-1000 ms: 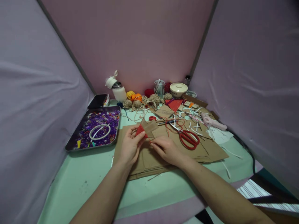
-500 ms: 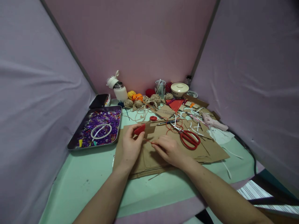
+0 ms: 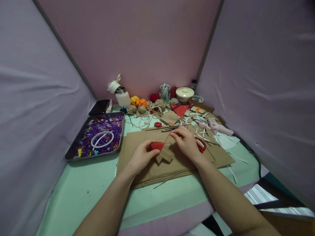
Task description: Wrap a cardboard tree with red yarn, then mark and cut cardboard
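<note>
Between the thumb and fingers of my left hand [image 3: 145,154] is a cardboard piece [image 3: 166,154], one end of which is wrapped in red yarn [image 3: 157,146]. A taut red strand [image 3: 167,138] runs from that wrapped end up to my right hand [image 3: 183,139], whose fingertips pinch it. Both hands are over a stack of flat cardboard sheets [image 3: 137,139]. Partly behind my right hand lie red-handled scissors [image 3: 201,145]. A small red yarn coil [image 3: 157,124] rests just beyond the sheets.
At left stands a metal tray [image 3: 94,158] of purple beads with a ring [image 3: 102,140] on them. Yarn balls [image 3: 141,103], a white bottle [image 3: 123,98] and a lidded bowl [image 3: 184,94] line the back. A glue gun [image 3: 220,127] and paper scraps lie at right.
My right hand has moved up and away, drawing the red strand taut. My left hand has turned the cardboard piece so it points right and lies lower. The view has shifted slightly.
</note>
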`<action>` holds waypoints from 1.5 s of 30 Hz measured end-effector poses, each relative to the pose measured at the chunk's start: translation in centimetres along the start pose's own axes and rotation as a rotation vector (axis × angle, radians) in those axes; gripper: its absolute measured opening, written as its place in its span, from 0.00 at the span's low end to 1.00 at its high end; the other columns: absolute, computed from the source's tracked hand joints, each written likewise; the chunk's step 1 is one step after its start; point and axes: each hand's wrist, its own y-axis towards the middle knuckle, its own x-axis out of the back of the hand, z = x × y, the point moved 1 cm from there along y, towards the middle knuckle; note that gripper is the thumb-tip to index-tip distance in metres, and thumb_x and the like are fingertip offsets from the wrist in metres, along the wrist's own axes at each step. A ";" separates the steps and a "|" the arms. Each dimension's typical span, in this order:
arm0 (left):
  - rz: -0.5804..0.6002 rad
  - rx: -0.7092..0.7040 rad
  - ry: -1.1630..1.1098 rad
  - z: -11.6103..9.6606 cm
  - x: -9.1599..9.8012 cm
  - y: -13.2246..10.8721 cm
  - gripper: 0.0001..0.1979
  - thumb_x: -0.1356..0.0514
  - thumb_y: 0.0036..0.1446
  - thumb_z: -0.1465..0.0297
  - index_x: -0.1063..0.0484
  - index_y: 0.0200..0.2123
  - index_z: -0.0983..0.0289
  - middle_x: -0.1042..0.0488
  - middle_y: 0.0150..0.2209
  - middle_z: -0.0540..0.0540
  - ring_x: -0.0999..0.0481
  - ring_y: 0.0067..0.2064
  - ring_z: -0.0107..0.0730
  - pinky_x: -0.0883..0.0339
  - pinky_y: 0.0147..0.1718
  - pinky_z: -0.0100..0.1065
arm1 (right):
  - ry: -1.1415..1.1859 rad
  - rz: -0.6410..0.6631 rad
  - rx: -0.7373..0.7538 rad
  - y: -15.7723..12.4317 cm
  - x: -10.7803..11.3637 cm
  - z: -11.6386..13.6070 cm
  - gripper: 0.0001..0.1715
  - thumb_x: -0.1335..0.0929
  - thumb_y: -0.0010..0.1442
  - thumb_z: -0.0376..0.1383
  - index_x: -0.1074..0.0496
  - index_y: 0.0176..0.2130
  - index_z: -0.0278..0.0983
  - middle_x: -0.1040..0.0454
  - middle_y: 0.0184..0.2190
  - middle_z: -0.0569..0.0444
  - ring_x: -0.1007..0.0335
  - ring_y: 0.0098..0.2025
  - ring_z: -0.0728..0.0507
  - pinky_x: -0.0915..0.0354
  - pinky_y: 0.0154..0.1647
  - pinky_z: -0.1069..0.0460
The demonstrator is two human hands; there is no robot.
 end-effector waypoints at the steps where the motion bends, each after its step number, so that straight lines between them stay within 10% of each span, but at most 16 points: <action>1: 0.007 0.006 -0.013 0.1 0.0 0.0 0.18 0.38 0.46 0.71 0.28 0.43 0.65 0.25 0.42 0.59 0.26 0.41 0.40 0.34 0.41 0.38 | 0.001 0.000 -0.002 0.0 -0.1 0.0 0.07 0.34 0.60 0.35 0.27 0.31 0.37 0.30 0.28 0.54 0.35 0.35 0.45 0.40 0.37 0.51; 8: 0.023 0.061 -0.214 -0.1 -0.1 -0.3 0.18 0.36 0.45 0.72 0.30 0.42 0.65 0.25 0.37 0.56 0.27 0.35 0.32 0.33 0.33 0.30 | 0.026 0.034 -0.060 0.0 -0.3 -0.2 0.08 0.34 0.60 0.35 0.27 0.30 0.37 0.28 0.28 0.55 0.33 0.34 0.46 0.40 0.36 0.52; 19: -0.351 -0.047 -0.636 -0.5 0.4 0.5 0.20 0.32 0.41 0.73 0.32 0.39 0.64 0.27 0.35 0.51 0.28 0.34 0.23 0.31 0.33 0.25 | 0.047 0.263 -0.007 -1.7 -2.7 1.4 0.10 0.38 0.62 0.33 0.28 0.34 0.37 0.26 0.30 0.53 0.33 0.33 0.46 0.40 0.35 0.53; 39: -0.455 -0.075 -0.599 -0.2 -0.8 0.4 0.18 0.33 0.43 0.71 0.35 0.38 0.63 0.29 0.33 0.49 0.29 0.30 0.23 0.33 0.31 0.26 | -0.001 0.402 0.086 -3.4 -3.9 2.9 0.10 0.38 0.64 0.35 0.28 0.35 0.38 0.26 0.31 0.52 0.32 0.33 0.46 0.39 0.36 0.53; 45: -0.528 -0.147 -0.275 -0.6 -0.1 0.1 0.16 0.36 0.45 0.70 0.33 0.39 0.63 0.27 0.35 0.53 0.27 0.35 0.31 0.33 0.35 0.31 | -0.032 0.396 0.136 -3.5 -3.7 3.2 0.10 0.38 0.64 0.35 0.29 0.35 0.37 0.26 0.31 0.51 0.32 0.34 0.45 0.39 0.37 0.52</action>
